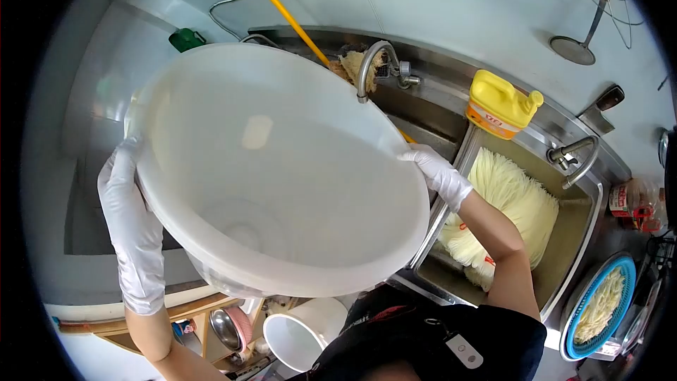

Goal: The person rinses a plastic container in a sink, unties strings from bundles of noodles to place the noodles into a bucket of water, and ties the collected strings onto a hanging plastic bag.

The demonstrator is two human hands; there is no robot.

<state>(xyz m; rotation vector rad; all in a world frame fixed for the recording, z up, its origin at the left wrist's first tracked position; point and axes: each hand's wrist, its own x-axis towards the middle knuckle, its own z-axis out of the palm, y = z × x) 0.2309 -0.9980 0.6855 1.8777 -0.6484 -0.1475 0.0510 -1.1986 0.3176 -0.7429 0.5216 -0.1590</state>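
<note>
A large white plastic tub is tilted so that its inside faces me, and no contents can be made out in it. My left hand, in a white glove, grips the tub's rim at the left. At the right rim, my right hand, also gloved in white, holds on with its fingers over the edge. The curved faucet rises just behind the tub's upper right rim. Part of the sink basin behind is hidden by the tub.
Pale noodle-like strands fill the right sink. A yellow jug stands on the sink divider, near a second faucet. A blue basket sits at the lower right, and a white bucket below the tub. A cleaver is at the wall.
</note>
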